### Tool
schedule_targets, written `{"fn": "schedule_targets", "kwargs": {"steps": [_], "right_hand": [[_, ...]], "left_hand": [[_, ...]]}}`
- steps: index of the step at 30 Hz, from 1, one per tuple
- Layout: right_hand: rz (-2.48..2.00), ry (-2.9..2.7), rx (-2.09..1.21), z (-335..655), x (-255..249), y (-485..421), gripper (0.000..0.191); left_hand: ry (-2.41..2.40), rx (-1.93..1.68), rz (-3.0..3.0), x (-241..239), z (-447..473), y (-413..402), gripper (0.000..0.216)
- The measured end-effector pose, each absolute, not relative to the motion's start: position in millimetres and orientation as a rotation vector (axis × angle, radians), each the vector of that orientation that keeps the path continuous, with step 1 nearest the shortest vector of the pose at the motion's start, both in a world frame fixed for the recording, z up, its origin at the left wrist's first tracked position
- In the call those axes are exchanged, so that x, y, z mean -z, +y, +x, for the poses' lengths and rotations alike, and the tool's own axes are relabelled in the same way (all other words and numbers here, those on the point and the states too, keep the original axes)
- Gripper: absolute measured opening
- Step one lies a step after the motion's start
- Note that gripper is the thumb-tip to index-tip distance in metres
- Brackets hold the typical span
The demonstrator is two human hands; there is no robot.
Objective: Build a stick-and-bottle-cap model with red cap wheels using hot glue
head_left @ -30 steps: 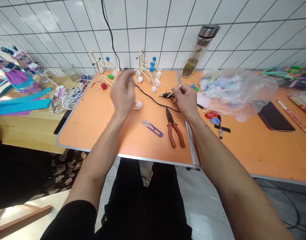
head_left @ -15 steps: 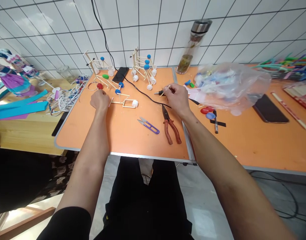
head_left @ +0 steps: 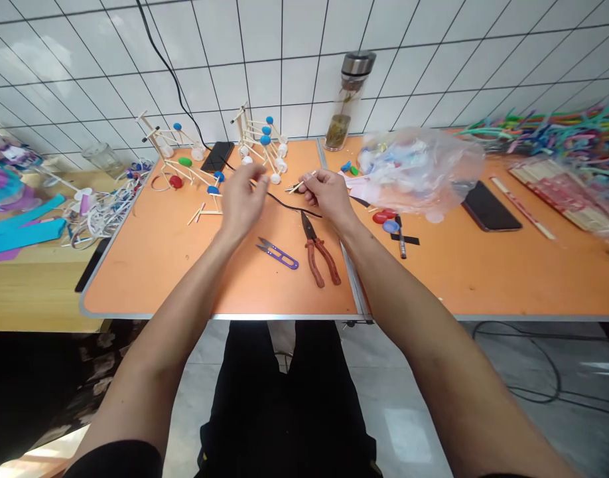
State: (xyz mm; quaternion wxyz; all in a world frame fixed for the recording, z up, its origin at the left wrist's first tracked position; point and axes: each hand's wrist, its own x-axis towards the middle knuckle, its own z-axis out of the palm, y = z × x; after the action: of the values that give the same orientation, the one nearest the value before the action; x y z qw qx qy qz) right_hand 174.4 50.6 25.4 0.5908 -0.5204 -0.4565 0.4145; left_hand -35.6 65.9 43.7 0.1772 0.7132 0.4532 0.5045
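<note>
Head view down onto the orange bench [head_left: 175,279], crinkled plastic bag [head_left: 418,169] off to my right, both hands raised over the middle just beyond the red pliers [head_left: 320,251] and purple snips [head_left: 278,253]. My left hand [head_left: 241,202] is blurred, fingers loosely curled, and I cannot tell whether they grip anything; my right hand [head_left: 329,197] has thumb and forefinger pinched on the thin wooden sticks [head_left: 300,184], tips pointing toward the left hand above the black cable [head_left: 289,201]. Best, I'd say, to pinch nearer the tips, close the gap slowly, and stay clear of that cable.
</note>
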Motion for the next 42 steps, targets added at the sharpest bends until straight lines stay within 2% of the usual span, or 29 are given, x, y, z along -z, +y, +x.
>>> {"fn": "schedule_targets", "kwargs": {"steps": [4,6,8,16,20,25,33,42], "right_hand": [[-1.098,-0.964,-1.103,168.6,-26.3,45.3,0.031],[-1.057,-0.947,-1.153,166.5,-26.7,43.5,0.035],[-1.058,-0.942,-1.169,165.3,-28.3,42.7,0.038],[-1.107,-0.958,-1.123,169.4,-33.4,42.9,0.029],[-1.145,-1.049,-1.096,172.3,-30.6,41.8,0.027],[-1.147,-1.040,-1.085,172.3,-29.2,42.4,0.032],[-1.235,-0.993,-1.044,168.7,-30.8,42.1,0.030],[-1.274,-1.143,-0.903,170.5,-31.5,41.4,0.040]], "left_hand": [[1.174,-1.101,2.002,-27.4,3.8,69.4,0.012],[1.143,-1.058,1.913,-23.2,10.0,72.9,0.027],[1.116,-1.074,1.841,-21.4,9.9,74.2,0.035],[1.102,-1.233,1.569,-13.4,-4.0,74.8,0.028],[1.129,-1.241,1.486,-13.8,-8.3,75.1,0.033],[1.095,-1.321,1.568,-12.8,-9.8,72.8,0.035],[1.108,-1.226,1.342,-12.8,-5.2,73.6,0.036],[1.069,-1.313,1.356,-9.8,-4.0,70.2,0.035]]}}
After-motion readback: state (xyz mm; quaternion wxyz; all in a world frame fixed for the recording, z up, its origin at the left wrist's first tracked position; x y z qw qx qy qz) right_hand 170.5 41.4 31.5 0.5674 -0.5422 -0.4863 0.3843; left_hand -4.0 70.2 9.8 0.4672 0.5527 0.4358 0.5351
